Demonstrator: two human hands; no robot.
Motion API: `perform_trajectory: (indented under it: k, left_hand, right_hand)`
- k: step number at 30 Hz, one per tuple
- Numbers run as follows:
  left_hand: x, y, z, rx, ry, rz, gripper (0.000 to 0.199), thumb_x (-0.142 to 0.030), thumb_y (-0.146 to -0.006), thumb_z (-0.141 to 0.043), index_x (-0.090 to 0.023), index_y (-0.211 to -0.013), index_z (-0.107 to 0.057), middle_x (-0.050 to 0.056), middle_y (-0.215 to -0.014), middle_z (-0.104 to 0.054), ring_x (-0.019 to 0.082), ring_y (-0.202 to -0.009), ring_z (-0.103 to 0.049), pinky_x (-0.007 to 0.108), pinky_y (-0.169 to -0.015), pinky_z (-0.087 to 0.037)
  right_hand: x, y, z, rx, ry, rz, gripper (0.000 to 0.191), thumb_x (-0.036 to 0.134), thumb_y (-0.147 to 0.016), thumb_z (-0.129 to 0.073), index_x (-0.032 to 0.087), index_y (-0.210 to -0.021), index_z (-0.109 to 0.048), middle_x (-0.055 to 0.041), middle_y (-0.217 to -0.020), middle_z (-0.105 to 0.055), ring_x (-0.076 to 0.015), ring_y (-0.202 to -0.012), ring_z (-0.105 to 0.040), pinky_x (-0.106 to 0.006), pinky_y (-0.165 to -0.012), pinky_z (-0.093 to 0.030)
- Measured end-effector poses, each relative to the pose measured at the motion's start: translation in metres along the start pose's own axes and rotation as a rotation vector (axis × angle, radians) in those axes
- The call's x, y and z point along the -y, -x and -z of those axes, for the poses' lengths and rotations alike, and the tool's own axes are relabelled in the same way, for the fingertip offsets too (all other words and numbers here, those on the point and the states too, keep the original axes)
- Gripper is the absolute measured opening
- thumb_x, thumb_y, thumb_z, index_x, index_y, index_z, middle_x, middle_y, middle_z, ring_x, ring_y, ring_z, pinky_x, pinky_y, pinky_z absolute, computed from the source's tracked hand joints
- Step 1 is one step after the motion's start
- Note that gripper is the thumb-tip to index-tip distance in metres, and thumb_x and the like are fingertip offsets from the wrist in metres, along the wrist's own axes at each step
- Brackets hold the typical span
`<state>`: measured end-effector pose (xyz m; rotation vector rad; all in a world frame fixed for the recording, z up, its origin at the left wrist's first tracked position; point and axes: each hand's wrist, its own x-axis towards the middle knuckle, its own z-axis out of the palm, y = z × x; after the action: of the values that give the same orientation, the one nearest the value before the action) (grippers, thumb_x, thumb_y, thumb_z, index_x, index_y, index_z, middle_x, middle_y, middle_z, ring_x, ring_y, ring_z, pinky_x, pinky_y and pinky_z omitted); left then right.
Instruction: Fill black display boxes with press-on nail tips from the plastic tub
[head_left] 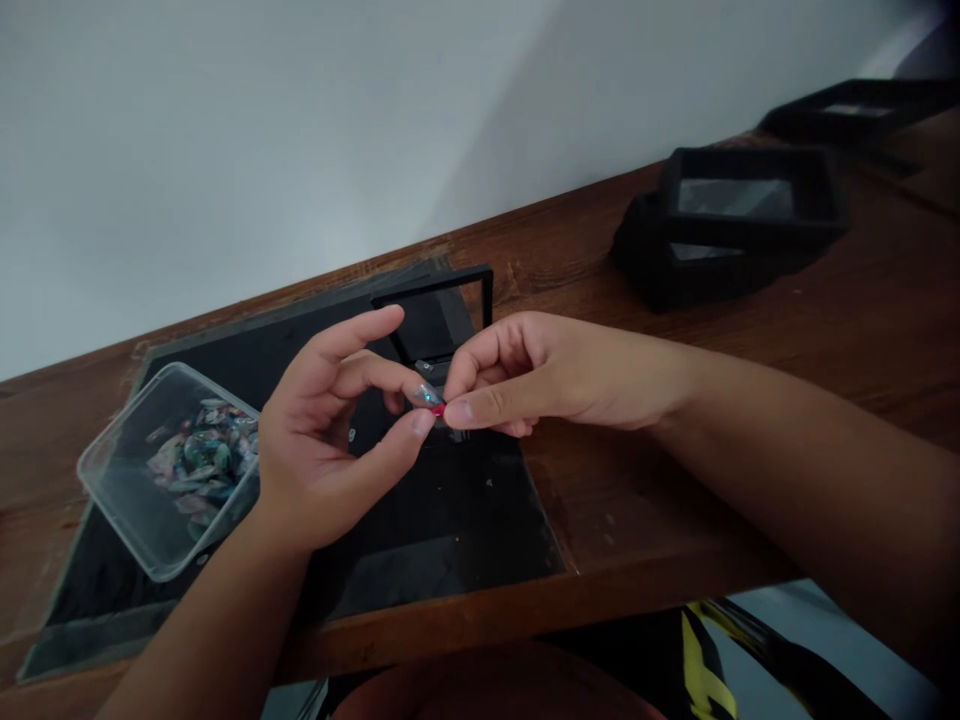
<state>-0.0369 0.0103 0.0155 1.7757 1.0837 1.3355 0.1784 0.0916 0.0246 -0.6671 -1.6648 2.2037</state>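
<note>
Grained brown wood, glinting sliver between hands

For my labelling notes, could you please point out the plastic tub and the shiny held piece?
Plastic tub [141, 512]: head view, its bare inside.
Shiny held piece [429, 396]: head view, its silvery middle.

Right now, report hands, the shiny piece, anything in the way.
Left hand pinching small shiny piece. Right hand closed at its red end. Close by: black frame beyond, plastic tub at left.
</note>
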Motion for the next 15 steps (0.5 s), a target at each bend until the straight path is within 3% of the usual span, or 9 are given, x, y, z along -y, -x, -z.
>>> perform_trajectory:
  k: [15]
  left_hand:
    - [0.0035, 0.0006, 0.0015, -0.017, -0.041, -0.025, 0.053, -0.018, -0.090, -0.084, -0.036, -0.138, -0.070, -0.004, -0.090, -0.079, 0.014, -0.074, -0.061, 0.035, -0.075, -0.053]
  right_hand:
    - [0.0003, 0.0018, -0.0006, 0.025, -0.004, -0.015, 0.019, 0.028, -0.081, -0.089, 0.017, -0.080, -0.074, 0.0091, -0.057, -0.058, -0.0040, -0.052, -0.047, -0.020, -0.051, -0.035]
